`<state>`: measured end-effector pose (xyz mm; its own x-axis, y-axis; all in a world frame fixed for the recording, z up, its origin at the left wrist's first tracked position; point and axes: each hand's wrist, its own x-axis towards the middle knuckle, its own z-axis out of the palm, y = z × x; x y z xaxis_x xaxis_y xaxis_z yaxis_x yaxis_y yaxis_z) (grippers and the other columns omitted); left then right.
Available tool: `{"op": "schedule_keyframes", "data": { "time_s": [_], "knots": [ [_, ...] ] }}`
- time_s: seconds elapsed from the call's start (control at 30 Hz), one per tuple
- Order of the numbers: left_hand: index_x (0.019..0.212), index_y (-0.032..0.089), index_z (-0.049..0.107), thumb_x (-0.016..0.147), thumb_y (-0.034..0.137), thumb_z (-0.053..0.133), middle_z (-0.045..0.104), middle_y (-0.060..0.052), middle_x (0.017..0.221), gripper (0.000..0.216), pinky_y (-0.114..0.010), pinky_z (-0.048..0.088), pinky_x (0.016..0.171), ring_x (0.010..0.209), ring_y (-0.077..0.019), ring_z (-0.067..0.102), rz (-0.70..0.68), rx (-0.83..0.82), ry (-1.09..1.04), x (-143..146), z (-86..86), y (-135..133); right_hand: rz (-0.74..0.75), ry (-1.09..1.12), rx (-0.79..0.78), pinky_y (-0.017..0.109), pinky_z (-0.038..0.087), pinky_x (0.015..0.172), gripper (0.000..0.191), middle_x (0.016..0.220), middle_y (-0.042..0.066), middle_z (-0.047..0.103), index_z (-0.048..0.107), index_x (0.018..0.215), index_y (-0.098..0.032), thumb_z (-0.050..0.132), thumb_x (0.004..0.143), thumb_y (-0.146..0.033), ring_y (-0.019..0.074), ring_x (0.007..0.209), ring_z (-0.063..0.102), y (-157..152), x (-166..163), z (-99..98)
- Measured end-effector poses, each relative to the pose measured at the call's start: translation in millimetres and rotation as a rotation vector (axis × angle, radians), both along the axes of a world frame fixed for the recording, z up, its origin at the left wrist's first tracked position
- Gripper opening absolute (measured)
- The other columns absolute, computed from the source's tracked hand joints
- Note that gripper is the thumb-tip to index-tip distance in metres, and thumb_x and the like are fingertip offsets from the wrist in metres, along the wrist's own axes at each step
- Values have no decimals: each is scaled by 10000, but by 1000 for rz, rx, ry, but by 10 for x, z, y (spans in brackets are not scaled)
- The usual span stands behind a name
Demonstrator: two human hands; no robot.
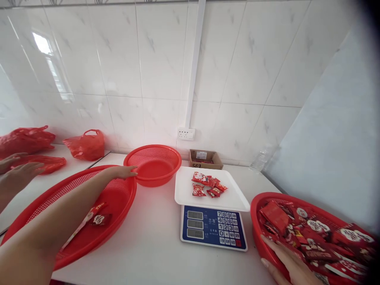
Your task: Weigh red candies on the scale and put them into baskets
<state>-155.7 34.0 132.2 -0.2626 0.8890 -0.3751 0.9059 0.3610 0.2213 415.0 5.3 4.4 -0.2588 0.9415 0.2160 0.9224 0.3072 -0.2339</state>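
My left hand [121, 172] reaches across the large red basket [122, 213], its fingers stretched out over the rims where this basket meets a smaller round red basket [156, 180]. Several red packets [99, 219] lie in the large basket, partly hidden by my forearm. At the lower right, my right hand [286, 259] straddles the near rim of another red basket [257, 233], one digit outside and one inside. That basket is full of red snack packets [319, 239]. Between my hands stands a digital scale [213, 227], with several small red packets [209, 184] on its white tray [185, 186].
At the far left, another person's hands [22, 172] are by a red plastic bag [52, 164]. A second red bag [86, 145] stands near the wall. Behind the scale are a cardboard box [206, 159] and a clear plastic container [259, 160]. A grey panel [323, 142] borders the right side.
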Motion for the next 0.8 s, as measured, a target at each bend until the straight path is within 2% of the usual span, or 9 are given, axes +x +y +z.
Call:
{"op": "schedule_keyframes", "data": {
  "time_s": [0.07,0.17,0.27,0.33,0.4,0.5,0.57,0.7,0.8],
  "knots": [
    [1348,197,358,859,447,490,614,-109,1105,564,-373,474,785,871,-210,622,5,23,43,-39,31,13,-3,5,-5,457,432,985,578,1284,106,558,556,1225,-184,375,807,-539,293,1193,499,35,-37,27],
    [1212,163,490,883,336,529,564,-95,1157,373,-414,489,810,961,-210,589,30,99,123,-43,67,10,6,29,-2,450,436,984,577,1277,115,562,562,1214,-167,376,806,-530,290,1185,507,78,-57,6],
    [1165,154,522,879,301,544,548,-81,1171,322,-427,489,821,995,-223,572,29,250,197,145,84,-8,5,62,26,451,442,979,552,1287,103,556,557,1217,-192,402,804,-523,289,1190,502,99,-31,-73],
    [1208,160,498,879,323,538,512,-83,1236,369,-466,454,875,1068,-260,535,-45,379,205,420,75,-11,8,71,39,461,433,986,541,1301,93,545,543,1231,-213,422,802,-519,291,1201,491,104,-7,-126],
    [1314,189,402,897,383,485,398,-96,1374,468,-512,367,968,1207,-303,426,-199,468,154,797,35,5,20,73,41,472,413,1002,538,1312,89,535,533,1241,-216,424,807,-515,291,1212,480,104,11,-156],
    [1393,314,289,869,541,423,252,-22,1489,587,-378,269,1074,1346,-262,238,-470,457,30,1430,-88,86,39,68,37,486,381,1025,547,1337,86,509,497,1274,-210,398,826,-507,283,1234,456,100,18,-158],
    [1413,345,222,814,633,430,184,-20,1513,696,-394,248,1083,1367,-258,188,-597,422,-34,1802,-195,189,33,57,28,485,378,1027,555,1338,91,507,496,1276,-205,388,827,-513,282,1237,452,96,12,-141],
    [1439,304,119,685,758,462,100,-101,1522,945,-521,214,1061,1375,-343,80,-655,384,-84,2263,-390,478,-2,38,14,481,408,1002,578,1291,120,550,559,1215,-176,389,800,-540,297,1199,491,85,-28,-66],
    [1428,268,188,636,772,497,151,-163,1494,989,-569,311,979,1316,-417,231,-637,376,-80,2386,-478,671,2,17,2,483,397,1010,578,1294,123,547,566,1211,-167,380,797,-526,297,1206,483,66,-97,38]
  ]
}}
